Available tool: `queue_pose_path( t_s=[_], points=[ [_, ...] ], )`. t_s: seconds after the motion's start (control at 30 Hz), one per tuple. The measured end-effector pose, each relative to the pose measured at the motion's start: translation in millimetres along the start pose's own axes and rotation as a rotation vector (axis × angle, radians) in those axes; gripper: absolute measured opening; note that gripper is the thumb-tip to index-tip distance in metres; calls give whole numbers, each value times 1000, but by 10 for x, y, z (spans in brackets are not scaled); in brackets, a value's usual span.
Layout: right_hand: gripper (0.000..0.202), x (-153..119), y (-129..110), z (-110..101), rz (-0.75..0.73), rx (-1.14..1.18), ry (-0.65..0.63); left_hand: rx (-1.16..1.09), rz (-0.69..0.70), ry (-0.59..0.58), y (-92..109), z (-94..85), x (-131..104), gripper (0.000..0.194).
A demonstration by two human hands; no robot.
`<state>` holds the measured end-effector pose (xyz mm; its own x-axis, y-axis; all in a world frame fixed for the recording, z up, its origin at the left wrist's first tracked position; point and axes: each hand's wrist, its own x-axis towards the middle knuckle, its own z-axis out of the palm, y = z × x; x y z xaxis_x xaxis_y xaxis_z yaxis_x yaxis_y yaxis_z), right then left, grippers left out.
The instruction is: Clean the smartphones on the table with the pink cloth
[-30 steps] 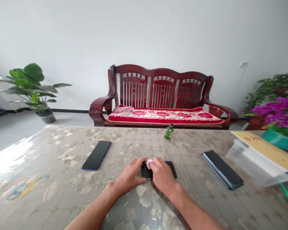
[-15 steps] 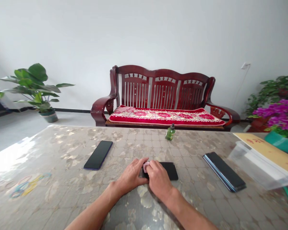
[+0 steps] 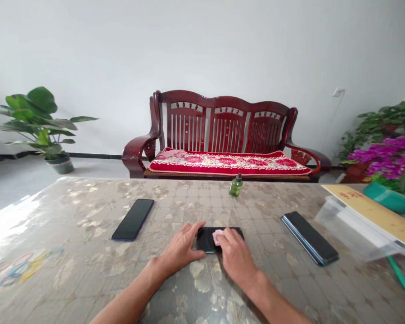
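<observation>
A black phone lies sideways on the patterned tabletop, its screen up. My left hand grips the left end of this phone between thumb and fingers. A small pink cloth is pinched in the fingers of my right hand, which presses it on the middle of the screen. My right hand hides part of the phone's right half. Beyond the phone stands a green bottle with a black top.
Another phone lies at the left, and stacked phones lie at the right. Coloured bands are at the far left. A clear plastic box, a yellow folder and a teal flowerpot occupy the right side.
My right hand has moved the pink cloth rightward over the phone, away from my left hand, uncovering the left part of the screen. The whole view has shifted slightly.
</observation>
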<state>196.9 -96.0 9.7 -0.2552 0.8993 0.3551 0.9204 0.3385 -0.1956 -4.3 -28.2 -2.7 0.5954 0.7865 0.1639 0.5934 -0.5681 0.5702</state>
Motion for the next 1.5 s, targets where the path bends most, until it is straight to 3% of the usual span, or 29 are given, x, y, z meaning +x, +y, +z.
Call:
queue_pose_path(
  t_s=[0.1, 0.17, 0.43, 0.73, 1.03, 1.33, 1.4, 1.5],
  points=[
    [18, 61, -176, 63, -83, 22, -27, 1, 24, 14, -11, 8, -3, 70],
    [18, 44, -169, 49, -101, 33, -34, -3, 34, 14, -12, 3, -3, 69],
    [31, -251, 341, -183, 16, 20, 53, 5, 10, -14, -10, -20, -3, 70],
    [17, -19, -157, 25, -121, 38, -10, 5, 50, 16, -1, -4, 0, 67],
    [33, -304, 366, -227, -9, 7, 46, 9, 21, -19, -2, -22, 9, 69],
    [18, 46, -194, 53, -139, 31, -55, 13, 56, 26, -5, 20, 13, 68],
    [20, 46, -169, 42, -150, 39, -64, 9, 61, 34, -30, 39, 10, 69],
    [24, -62, 57, -48, -105, 29, -39, 7, 40, 13, -48, 42, 8, 73]
  ],
)
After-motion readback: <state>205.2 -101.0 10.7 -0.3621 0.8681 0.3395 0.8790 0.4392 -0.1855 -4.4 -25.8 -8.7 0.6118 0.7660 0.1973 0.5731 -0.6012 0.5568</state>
